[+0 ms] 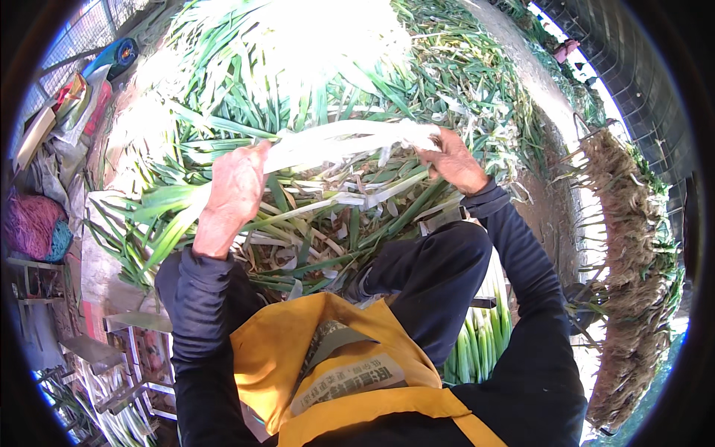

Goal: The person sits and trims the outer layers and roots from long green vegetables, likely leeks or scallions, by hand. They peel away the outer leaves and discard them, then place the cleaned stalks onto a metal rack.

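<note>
A white-stemmed green onion stalk bundle, perhaps more than one stalk, stretches between my hands above a heap of leaves. My left hand is closed around it, with green leaves trailing down and left past the wrist. At the other end, the fingers of my right hand pinch the white end, where thin loose skin hangs down. Strong sunlight washes out detail on the stems. Below them, cut leaves and peeled skins cover the ground between my knees.
A large pile of onion greens lies ahead, partly overexposed. Bundled onions stand beside my right leg. Farther right is a long stack of rooted onions. At left are metal stands and pink twine. I wear a yellow apron.
</note>
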The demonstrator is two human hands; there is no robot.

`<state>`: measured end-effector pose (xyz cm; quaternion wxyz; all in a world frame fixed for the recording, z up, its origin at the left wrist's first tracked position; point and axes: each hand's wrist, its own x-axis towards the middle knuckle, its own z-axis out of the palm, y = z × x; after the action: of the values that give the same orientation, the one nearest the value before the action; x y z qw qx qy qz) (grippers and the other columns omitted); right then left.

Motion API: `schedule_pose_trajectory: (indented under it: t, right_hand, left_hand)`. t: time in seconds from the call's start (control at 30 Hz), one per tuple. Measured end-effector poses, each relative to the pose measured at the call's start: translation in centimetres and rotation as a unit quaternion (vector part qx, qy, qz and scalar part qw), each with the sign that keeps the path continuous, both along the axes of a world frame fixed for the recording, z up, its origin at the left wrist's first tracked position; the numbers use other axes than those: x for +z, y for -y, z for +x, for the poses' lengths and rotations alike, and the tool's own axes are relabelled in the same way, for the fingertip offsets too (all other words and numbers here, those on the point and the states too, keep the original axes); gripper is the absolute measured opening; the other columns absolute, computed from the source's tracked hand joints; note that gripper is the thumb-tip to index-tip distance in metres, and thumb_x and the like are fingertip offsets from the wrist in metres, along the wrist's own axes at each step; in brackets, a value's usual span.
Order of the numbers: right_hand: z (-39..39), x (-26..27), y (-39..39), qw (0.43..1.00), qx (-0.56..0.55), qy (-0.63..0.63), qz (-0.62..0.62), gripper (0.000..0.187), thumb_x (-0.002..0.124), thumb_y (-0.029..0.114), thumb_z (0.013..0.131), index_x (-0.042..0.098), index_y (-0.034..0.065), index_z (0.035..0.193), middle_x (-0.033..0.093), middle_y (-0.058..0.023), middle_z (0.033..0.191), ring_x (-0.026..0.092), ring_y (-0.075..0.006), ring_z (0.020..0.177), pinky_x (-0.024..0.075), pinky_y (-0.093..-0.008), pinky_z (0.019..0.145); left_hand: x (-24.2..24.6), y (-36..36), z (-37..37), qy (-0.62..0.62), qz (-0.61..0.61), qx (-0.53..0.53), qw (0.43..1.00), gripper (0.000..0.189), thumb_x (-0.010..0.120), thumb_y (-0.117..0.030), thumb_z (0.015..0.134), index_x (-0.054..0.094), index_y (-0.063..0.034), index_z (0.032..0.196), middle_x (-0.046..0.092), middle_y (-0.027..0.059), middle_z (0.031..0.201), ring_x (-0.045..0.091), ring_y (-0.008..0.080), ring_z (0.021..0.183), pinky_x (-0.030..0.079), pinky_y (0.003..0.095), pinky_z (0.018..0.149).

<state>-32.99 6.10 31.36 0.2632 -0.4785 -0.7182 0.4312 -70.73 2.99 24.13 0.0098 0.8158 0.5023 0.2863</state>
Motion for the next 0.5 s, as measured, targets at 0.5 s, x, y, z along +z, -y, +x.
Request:
schedule_pose_trajectory:
  t: [0.5]
  right_hand:
    - [0.8,-1.2,-0.9,0.874,-0.036,0.217,0.432,0.008,0.064,0.005,0.092,0.071,0.004,0.095,0.064,-0.017,0.065,0.067,-0.0327,0.059,0.0503,-0.0403,0.055]
  left_hand:
    - [0.1,-1.1,3.5,-0.065,-0.148,-0.012,0.987,0.029,0.064,-0.005,0.083,0.066,0.0007,0.112,0.068,0.0213,0.079,0.067,0.0436,0.077,0.051,0.0491,0.064]
